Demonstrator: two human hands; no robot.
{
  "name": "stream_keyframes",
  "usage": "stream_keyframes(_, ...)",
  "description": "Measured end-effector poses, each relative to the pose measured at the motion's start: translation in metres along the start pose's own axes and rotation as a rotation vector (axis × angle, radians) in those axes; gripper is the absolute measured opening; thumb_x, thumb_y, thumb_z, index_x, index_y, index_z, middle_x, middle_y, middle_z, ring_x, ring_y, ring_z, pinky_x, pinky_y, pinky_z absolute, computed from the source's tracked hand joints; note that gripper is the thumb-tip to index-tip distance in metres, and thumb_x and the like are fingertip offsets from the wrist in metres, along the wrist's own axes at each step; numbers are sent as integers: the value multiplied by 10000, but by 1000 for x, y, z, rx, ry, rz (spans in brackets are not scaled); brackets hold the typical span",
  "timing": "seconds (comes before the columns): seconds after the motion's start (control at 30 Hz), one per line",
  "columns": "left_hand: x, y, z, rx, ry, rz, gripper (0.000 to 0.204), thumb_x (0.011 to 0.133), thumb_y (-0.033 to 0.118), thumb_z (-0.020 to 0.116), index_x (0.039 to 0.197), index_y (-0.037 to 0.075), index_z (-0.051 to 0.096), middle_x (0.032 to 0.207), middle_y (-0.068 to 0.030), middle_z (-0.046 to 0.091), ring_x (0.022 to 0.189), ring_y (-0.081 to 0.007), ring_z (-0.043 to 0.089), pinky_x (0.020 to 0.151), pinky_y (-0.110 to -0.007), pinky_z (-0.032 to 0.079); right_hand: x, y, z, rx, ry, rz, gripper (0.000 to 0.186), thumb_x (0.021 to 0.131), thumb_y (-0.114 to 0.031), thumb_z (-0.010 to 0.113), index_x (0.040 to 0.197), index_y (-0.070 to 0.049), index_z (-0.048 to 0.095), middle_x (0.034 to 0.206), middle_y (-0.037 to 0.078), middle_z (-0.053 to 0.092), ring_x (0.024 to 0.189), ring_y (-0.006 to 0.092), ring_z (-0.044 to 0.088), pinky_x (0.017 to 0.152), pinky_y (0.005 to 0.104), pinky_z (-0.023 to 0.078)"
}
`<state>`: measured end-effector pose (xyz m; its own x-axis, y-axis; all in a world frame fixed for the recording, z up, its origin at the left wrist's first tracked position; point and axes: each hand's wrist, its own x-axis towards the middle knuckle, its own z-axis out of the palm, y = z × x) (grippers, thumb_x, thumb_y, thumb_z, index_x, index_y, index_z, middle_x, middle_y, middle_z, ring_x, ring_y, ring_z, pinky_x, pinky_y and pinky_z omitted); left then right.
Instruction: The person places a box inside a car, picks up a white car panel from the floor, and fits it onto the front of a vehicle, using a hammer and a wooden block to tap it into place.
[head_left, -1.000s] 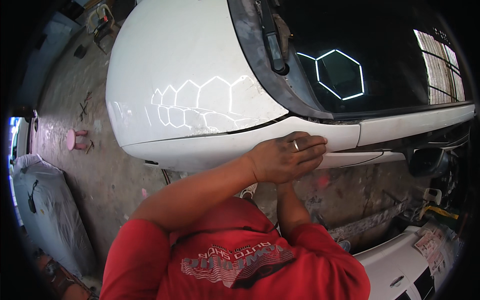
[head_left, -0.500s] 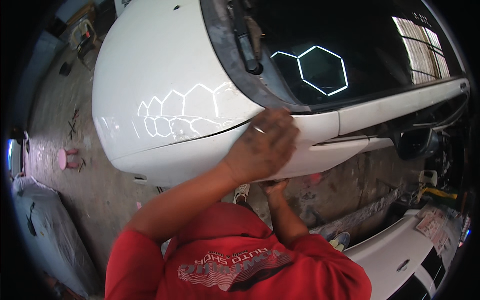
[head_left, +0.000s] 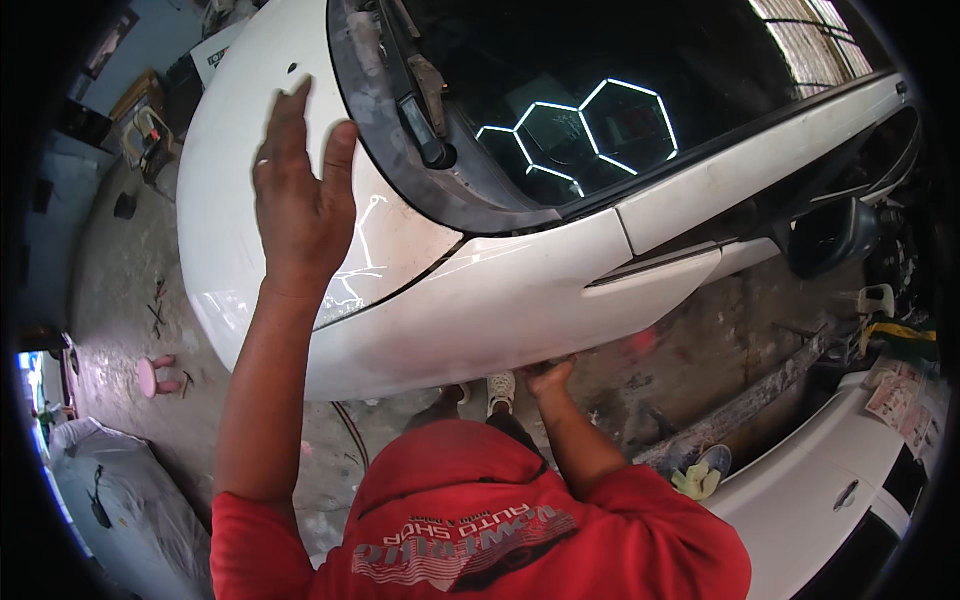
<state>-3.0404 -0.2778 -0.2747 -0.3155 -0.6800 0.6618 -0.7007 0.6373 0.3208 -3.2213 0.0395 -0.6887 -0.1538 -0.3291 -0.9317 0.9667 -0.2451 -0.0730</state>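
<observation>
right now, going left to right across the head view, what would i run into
Pink stool → left hand → wiper arm → right hand → pale yellow item → dark side mirror.

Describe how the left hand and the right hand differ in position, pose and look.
The left hand is over the white hood; the right hand is down at the lower edge of the white fender.
The left hand is open, thumb apart from the fingers; the right hand's fingers are partly hidden.
The left hand wears a ring; none shows on the right hand's visible part.
Both hands are bare of gloves.
</observation>
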Motion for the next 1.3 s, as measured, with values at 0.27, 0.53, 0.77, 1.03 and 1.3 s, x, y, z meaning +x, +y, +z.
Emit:
stream_keyframes(0.27, -64, 12, 54, 118, -302, 1, 501, 1078, 372, 509, 1477, 70, 543, 1461, -238, 563, 1488, -417, 402, 1210, -652, 234, 22, 1, 10, -54, -81, -42, 970, 873, -937, 300, 1393, -161, 563, 1292, 110, 586, 1117, 344, 545, 909, 540, 494)
stream_keyframes(0.53, -61, 4, 32, 62, -263, 29, 630, 1036, 409, 613, 1554, 94, 443, 1523, -281, 478, 1476, -443, 399, 1206, -640, 248, 41, 2, 5, -185, -101, -42, 827, 869, -775, 491, 1404, -151, 589, 1423, 105, 595, 1268, 402, 549, 1009, 636, 486)
stream_keyframes(0.77, -82, -4, 39, -50, -259, -50, 588, 1012, 425, 637, 1472, 76, 528, 1499, -246, 485, 1468, -428, 395, 1214, -613, 257, 59, 9, 4, -163, -374, -79, 782, 949, -694, 430, 1514, -162, 522, 1565, 132, 496, 1399, 419, 455, 1110, 691, 389)
stream_keyframes(1.03, -206, -6, -41, 21, -220, -168, 573, 997, 365, 666, 1460, 61, 518, 1464, -208, 531, 1432, -375, 455, 1214, -574, 297, 36, -29, 1, -291, -141, 30, 922, 888, -771, 506, 1580, -169, 413, 1594, 147, 443, 1462, 379, 415, 1140, 655, 391)
stream_keyframes(1.3, -456, -79, -182, 234, -238, -953, 583, 964, 416, 705, 1377, 25, 577, 1384, -260, 603, 1282, -454, 575, 1071, -514, 479, 47, -65, -26, -964, -115, -42, 650, 1069, -439, 443, 1607, -91, 333, 1558, 203, 469, 1280, 450, 584, 1086, 611, 471)
